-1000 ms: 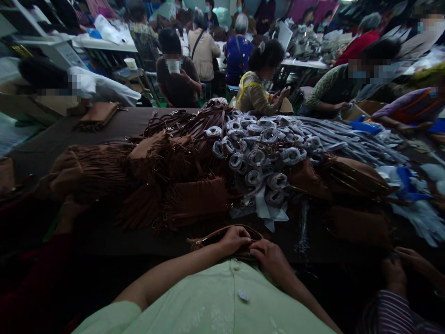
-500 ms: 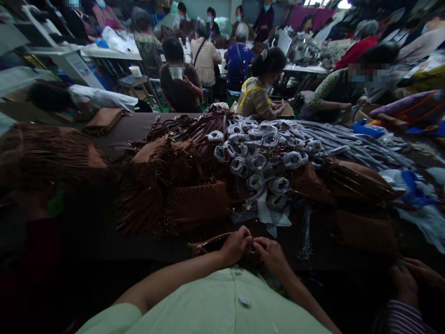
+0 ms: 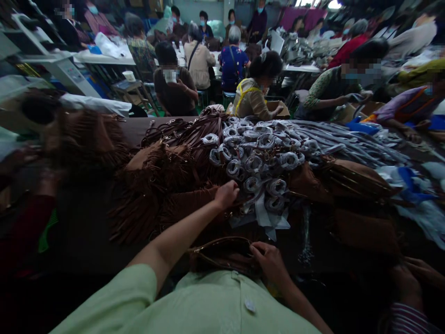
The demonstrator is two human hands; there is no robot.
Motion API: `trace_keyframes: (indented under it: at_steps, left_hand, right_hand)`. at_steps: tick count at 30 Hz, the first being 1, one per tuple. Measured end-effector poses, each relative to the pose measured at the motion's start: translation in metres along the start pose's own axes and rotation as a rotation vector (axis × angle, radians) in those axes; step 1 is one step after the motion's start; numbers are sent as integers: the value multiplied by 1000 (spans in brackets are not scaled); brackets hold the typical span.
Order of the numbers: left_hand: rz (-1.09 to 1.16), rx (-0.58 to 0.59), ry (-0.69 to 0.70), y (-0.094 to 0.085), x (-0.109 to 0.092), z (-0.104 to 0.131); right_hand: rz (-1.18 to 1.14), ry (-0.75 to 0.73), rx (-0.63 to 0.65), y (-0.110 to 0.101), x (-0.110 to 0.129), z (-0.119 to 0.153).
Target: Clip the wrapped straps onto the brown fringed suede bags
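Note:
My left hand (image 3: pixel 227 194) is stretched forward over the pile, its fingers curled closed beside the plastic-wrapped coiled straps (image 3: pixel 234 169). Whatever it may hold is hidden. Close to my body lies a brown handbag (image 3: pixel 222 254), its gold-zippered mouth spread apart. At the right end of that mouth, my right hand (image 3: pixel 267 260) pinches the bag's edge between thumb and fingers. A brown fringed bag (image 3: pixel 187 202) lies flat just past my left forearm, partly covered by it.
More brown fringed bags (image 3: pixel 156 162) are heaped left of the straps, and stacked brown bags (image 3: pixel 358 178) lie to the right. Clear thin ties (image 3: pixel 306 241) hang near the table's front. A co-worker's hands (image 3: pixel 48 181) handle a fringed bag at left; another's striped sleeve (image 3: pixel 408 317) is at lower right.
My left hand has left the handbag's zipper end and moved forward to the strap pile. My right hand stays at the bag, whose mouth shows wider. The co-worker's fringed bag at left has shifted right.

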State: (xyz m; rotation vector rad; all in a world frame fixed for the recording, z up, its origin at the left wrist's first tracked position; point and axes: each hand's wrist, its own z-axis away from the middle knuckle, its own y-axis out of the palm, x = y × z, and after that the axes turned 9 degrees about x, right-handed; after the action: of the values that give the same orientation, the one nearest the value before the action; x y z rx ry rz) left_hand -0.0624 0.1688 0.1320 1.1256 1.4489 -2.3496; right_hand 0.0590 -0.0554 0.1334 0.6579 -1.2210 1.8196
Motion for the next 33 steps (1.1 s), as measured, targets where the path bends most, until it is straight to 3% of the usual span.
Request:
trace_keyframes:
  at_steps: [2, 5, 8, 10, 13, 16, 19, 22, 25, 29, 33]
  left_hand:
    - [-203, -148, -66, -17, -5, -47]
    - [-366, -215, -157, -26, -12, -101]
    - [-397, -157, -235, -23, -16, -130]
    - [-393, -117, -250, -21, -15, -134]
    - [-432, -102, -162, -16, -9, -112]
    - [-524, -49, 38, -3, 7, -56]
    - [-624, 91, 216, 24, 33, 9]
    - [-694, 273, 306, 53, 55, 52]
    - [-727, 328, 312, 68, 59, 64]
    - [-708, 285, 287, 72, 40, 59]
    - [-625, 346, 540, 93, 21, 46]
  right_hand:
    - [-4, 5, 0, 1, 1, 0]
    - [-11, 19, -6, 2, 1, 1]
    - [-7, 34, 4, 2, 1, 2]
    - [5, 39, 7, 1, 0, 2]
    - [9, 47, -2, 0, -2, 2]
    - [0, 59, 11, -1, -4, 1]
    - [7, 36, 34, -3, -6, 0]
    - [16, 23, 66, -3, -8, 2]
    - [30, 22, 77, -2, -11, 5]
    - [55, 10, 61, 0, -14, 9]
    - [72, 2, 54, 0, -13, 12]
